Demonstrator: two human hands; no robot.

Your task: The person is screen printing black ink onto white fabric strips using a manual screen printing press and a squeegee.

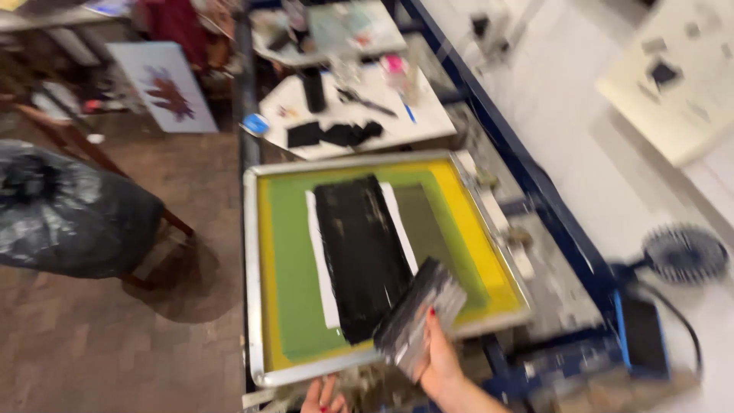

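Where the view begins, at the bottom edge, the left hand (323,396) shows only as a few fingertips with red nails, touching the near rail of the frame; whether it is open or closed cannot be told. Just beside it, the right hand (438,359) is closed around a squeegee (419,317), an ink-smeared blade held tilted over the near right corner of the printing screen (283,252).

Printing screen: metal frame, yellow border, green mesh, lying flat on a press with blue rails (535,183). At its middle, a broad black ink patch (359,256) runs lengthwise, edged by white strips on both sides.

To the left, on the brick floor (115,344), a full black plastic bag (69,214) rests on a wooden stand.

To the right, a dark round brush (684,252) lies on a white surface (581,115).

Beyond the screen, a white work surface (428,115) carries a black cloth (332,134), a dark cylinder (313,89), a pink item and small tools, all blurred.

Farthest left, a white board with a dark red print (164,88) leans against clutter.
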